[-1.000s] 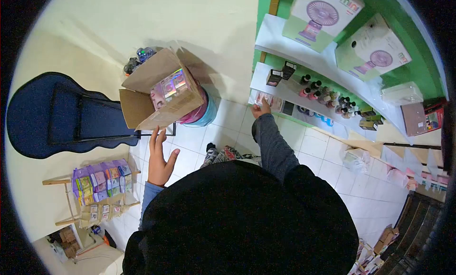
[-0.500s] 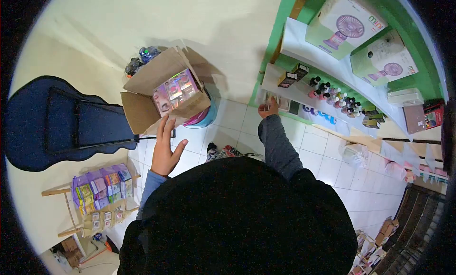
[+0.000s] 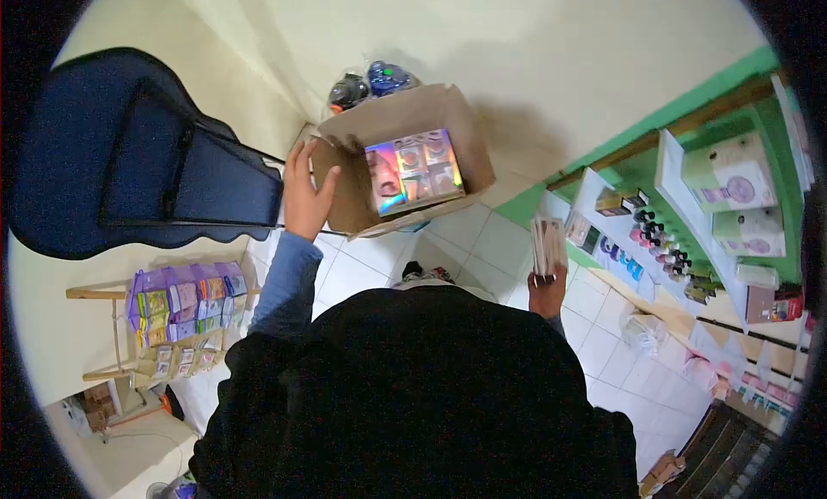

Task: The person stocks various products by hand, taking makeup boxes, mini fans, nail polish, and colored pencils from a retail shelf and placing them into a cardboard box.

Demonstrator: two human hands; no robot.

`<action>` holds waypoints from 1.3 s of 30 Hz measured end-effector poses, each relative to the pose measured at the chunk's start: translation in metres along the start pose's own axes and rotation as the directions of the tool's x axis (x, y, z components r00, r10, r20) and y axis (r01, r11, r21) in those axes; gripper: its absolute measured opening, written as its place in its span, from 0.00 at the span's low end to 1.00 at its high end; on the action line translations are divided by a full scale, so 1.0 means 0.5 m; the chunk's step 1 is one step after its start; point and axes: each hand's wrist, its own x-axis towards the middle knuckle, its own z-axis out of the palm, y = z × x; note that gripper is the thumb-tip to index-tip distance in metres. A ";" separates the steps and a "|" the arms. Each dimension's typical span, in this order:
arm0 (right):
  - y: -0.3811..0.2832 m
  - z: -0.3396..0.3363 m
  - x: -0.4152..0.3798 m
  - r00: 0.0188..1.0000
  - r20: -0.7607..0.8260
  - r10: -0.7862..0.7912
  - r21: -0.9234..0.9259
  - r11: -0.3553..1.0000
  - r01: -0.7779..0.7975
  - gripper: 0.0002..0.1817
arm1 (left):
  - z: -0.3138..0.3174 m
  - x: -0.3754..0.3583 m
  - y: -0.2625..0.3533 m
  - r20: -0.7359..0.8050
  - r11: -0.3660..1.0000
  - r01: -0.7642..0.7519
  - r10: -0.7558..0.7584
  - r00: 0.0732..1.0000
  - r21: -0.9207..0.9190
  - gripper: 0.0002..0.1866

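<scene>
While a dark blue, curved panel (image 3: 103,163) fills our far left, a purple pocketed holder (image 3: 185,297) filled with colorful packets hangs below it on a wooden rack (image 3: 118,327). Next, our left hand (image 3: 307,198) is unclenched, its thumb spread away from the raised fingers, at the left side of an open cardboard box (image 3: 478,167); we cannot tell whether the fingertips press on the cardboard. Inside the box we see shiny, rainbow-reflecting packages (image 3: 418,172), one side printed with part of a face. Just behind it, by the wall, sit a black plastic-wrapped item (image 3: 348,92) and a blue one (image 3: 389,79). White floor tiles (image 3: 465,228) show between the box and our right hand (image 3: 547,299), which grips a stack of thin, flat packs (image 3: 546,241) by its near end. We hold that stack well apart from the box, near the left end of the white shelves (image 3: 670,176). Those carry small dark boxes (image 3: 622,202), rows of little black-capped bottles (image 3: 663,249) and, farther right, pale cartons (image 3: 732,172) picturing a fan. Below the shelves, a whitish plastic bag (image 3: 643,334) rests on the floor.
</scene>
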 end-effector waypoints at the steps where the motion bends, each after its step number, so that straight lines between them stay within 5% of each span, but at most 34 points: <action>1: -0.001 0.038 -0.051 0.999 0.011 -0.040 -0.044 0.998 0.041 0.20 | 0.015 0.001 -0.029 0.022 1.000 0.010 -0.009 1.000 -0.025 0.28; 2: -0.011 0.076 -0.094 0.996 0.024 -0.081 -0.086 0.993 0.083 0.21 | 0.024 -0.002 -0.048 0.046 0.997 0.031 -0.029 0.999 -0.064 0.27; 5: -0.052 0.171 -0.128 0.873 0.434 -0.225 -0.134 0.942 0.309 0.29 | 0.041 -0.006 -0.069 0.134 0.977 0.122 -0.100 0.986 -0.173 0.27; 9: -0.104 0.387 -0.136 0.643 0.766 -0.020 -0.474 0.658 0.585 0.30 | 0.060 -0.018 -0.108 0.174 0.941 0.161 -0.112 0.978 -0.297 0.27; 11: -0.071 0.512 -0.159 0.572 0.820 0.017 -0.527 0.412 0.743 0.32 | 0.054 -0.020 -0.106 0.198 0.904 0.192 -0.123 0.972 -0.381 0.27; 15: 0.079 0.673 -0.114 0.427 0.818 0.384 -0.445 -0.045 0.894 0.28 | 0.055 -0.026 -0.115 0.163 0.914 0.124 -0.065 0.985 -0.387 0.28; 18: 0.187 0.717 -0.080 0.442 0.782 0.439 -0.389 -0.211 0.897 0.30 | 0.043 -0.024 -0.099 0.206 0.878 0.197 -0.116 0.972 -0.435 0.29; 24: 0.255 0.722 -0.047 0.412 0.752 0.515 -0.263 -0.338 0.904 0.31 | 0.035 -0.020 -0.097 0.198 0.889 0.194 -0.120 0.973 -0.414 0.29; 29: 0.256 0.730 -0.090 0.487 0.534 0.691 -0.092 -0.525 0.846 0.29 | 0.047 -0.020 -0.113 0.184 0.907 0.169 -0.104 0.977 -0.387 0.30; 33: 0.279 0.710 -0.073 0.441 0.516 0.734 -0.004 -0.513 0.858 0.28 | 0.044 -0.019 -0.108 0.218 0.904 0.167 -0.084 0.972 -0.393 0.31; 36: 0.308 0.691 0.006 0.318 0.760 0.567 -0.085 -0.398 0.914 0.25 | 0.042 -0.020 -0.098 0.221 0.910 0.161 -0.080 0.972 -0.381 0.31; 39: 0.299 0.694 -0.014 0.479 0.818 0.318 -0.384 -0.317 0.867 0.28 | 0.049 -0.020 -0.100 0.221 0.919 0.151 -0.072 0.973 -0.364 0.30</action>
